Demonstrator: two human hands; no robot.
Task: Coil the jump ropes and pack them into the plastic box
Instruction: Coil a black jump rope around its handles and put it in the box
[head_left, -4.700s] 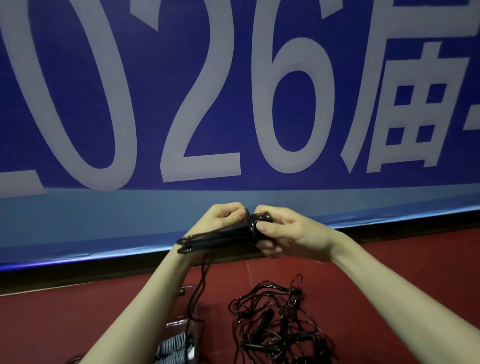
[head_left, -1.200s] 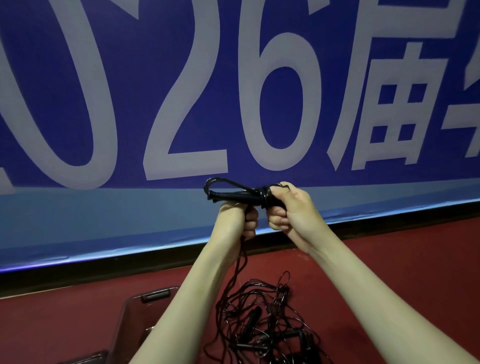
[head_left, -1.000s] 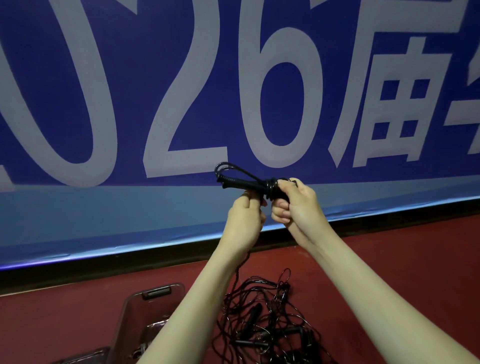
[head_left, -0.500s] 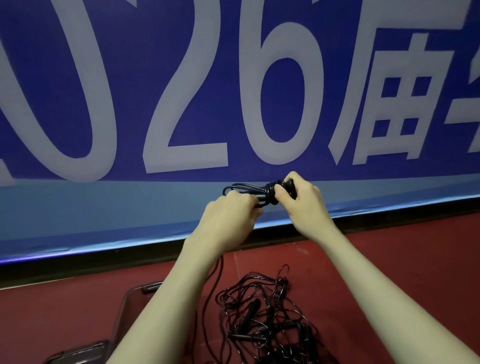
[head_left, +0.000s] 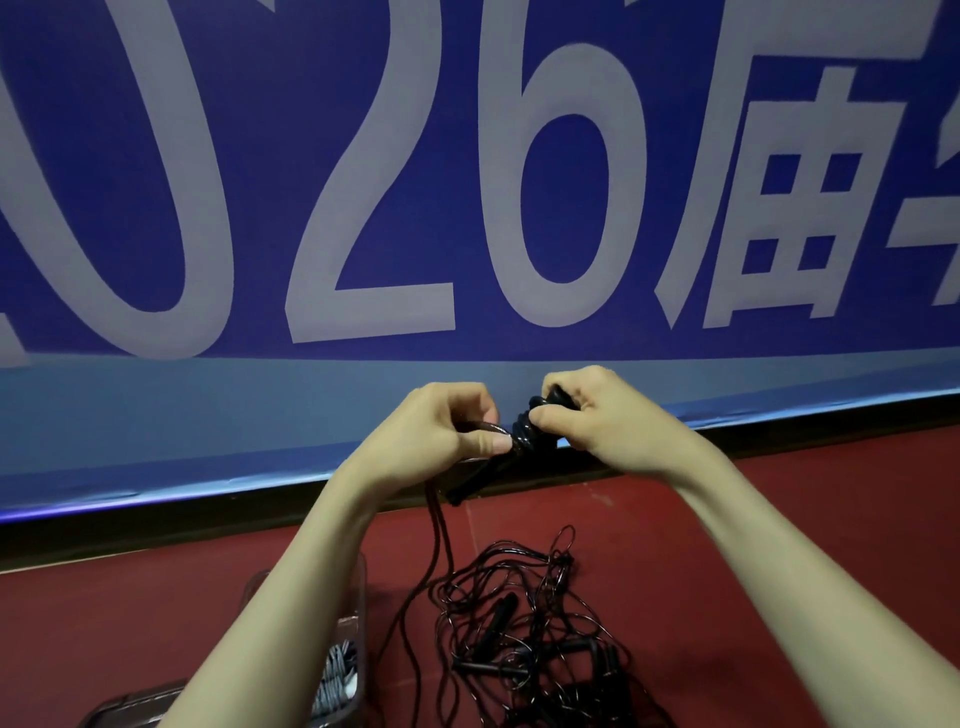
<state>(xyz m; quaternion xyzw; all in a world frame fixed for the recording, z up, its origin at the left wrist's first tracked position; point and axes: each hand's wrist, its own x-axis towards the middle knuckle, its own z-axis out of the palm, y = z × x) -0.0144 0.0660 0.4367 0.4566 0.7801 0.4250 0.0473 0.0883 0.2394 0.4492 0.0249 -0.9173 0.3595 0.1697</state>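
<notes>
Both hands hold one black jump rope (head_left: 522, 434) up in front of the banner. My right hand (head_left: 597, 415) grips its bundled handles, with cord wound round them. My left hand (head_left: 447, 426) pinches the cord right beside the windings; a loose length of cord (head_left: 441, 540) hangs from it to the floor. A tangled pile of black jump ropes (head_left: 524, 639) with several handles lies on the red floor below. The clear plastic box (head_left: 358, 603) stands at the lower left, half hidden by my left forearm, with something grey and striped inside.
A large blue banner (head_left: 467, 182) with white characters fills the wall ahead, a black strip along its foot. The red floor (head_left: 675, 545) stretches to the right of the pile. A dark lid or box edge (head_left: 124, 706) shows at the bottom left.
Both hands have lowered with the rope. The loop that stuck out to the left is gone from sight and the handles now tilt downward. My left hand has closed in on the windings.
</notes>
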